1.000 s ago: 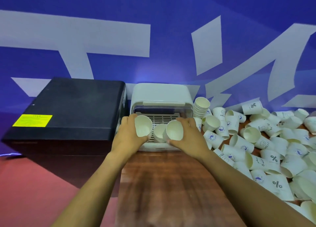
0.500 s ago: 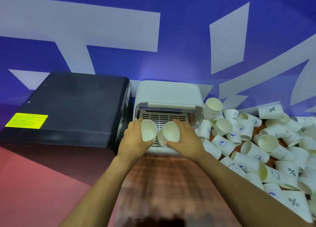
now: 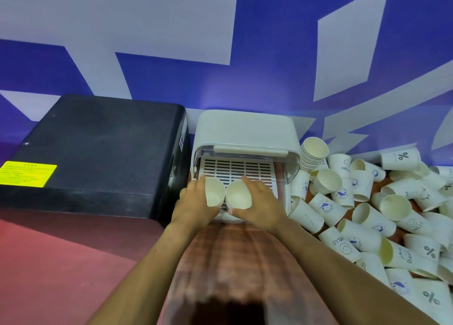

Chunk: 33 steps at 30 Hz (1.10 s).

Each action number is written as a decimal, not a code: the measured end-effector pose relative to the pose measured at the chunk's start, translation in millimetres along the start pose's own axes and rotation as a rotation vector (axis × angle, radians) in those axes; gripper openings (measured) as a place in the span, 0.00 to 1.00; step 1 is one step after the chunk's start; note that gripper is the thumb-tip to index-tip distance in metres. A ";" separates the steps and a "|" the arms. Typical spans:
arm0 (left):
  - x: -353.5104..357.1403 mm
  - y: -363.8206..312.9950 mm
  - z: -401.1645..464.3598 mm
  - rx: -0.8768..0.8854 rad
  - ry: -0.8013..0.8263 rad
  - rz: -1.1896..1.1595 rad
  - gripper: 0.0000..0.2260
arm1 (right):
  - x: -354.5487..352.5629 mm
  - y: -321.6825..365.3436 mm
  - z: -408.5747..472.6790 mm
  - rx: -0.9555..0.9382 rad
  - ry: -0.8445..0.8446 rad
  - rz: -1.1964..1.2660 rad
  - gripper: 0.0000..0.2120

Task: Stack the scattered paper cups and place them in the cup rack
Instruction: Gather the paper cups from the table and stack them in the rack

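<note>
A white cup rack [image 3: 246, 131] with a raised clear lid and a slotted tray [image 3: 236, 169] stands against the blue wall. My left hand [image 3: 193, 203] grips a stack of white paper cups [image 3: 214, 192], mouth toward me, at the tray's front left. Beside it my right hand [image 3: 259, 204] grips a second cup stack [image 3: 239, 197], and the two stacks touch. Loose paper cups [image 3: 372, 217] lie heaped on the table at the right. A nested stack [image 3: 313, 152] leans against the rack's right side.
A black box [image 3: 95, 153] with a yellow label [image 3: 27, 174] stands directly left of the rack. The wooden table [image 3: 232, 258] runs toward me between my forearms. Red floor [image 3: 61, 263] lies at the lower left.
Both hands have brought their cup stacks closer together and lower onto the front of the rack tray. The camera has come closer and turned slightly left.
</note>
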State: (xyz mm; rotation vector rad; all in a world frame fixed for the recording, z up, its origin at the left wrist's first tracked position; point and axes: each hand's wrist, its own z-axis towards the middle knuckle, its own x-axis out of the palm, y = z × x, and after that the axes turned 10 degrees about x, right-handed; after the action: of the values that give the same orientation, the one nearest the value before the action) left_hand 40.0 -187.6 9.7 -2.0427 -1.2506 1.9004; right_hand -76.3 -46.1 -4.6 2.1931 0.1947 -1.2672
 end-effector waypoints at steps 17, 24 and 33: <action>26.9 -43.3 -39.1 0.411 -0.129 -0.056 0.29 | -12.9 -69.4 -66.3 0.066 -0.162 0.155 0.33; 64.0 -88.7 -39.2 0.513 0.007 0.069 0.28 | -38.4 -124.8 -87.5 0.221 -0.189 0.070 0.27; 121.5 -156.5 -8.5 0.531 0.117 0.464 0.28 | -57.3 -204.9 -97.5 0.300 -0.099 -0.166 0.30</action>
State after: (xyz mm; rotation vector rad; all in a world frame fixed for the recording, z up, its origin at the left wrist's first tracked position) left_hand -42.6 -7.4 3.3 -2.2022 -0.1997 1.9538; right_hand -117.1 184.4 -6.6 2.3977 0.1583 -1.5806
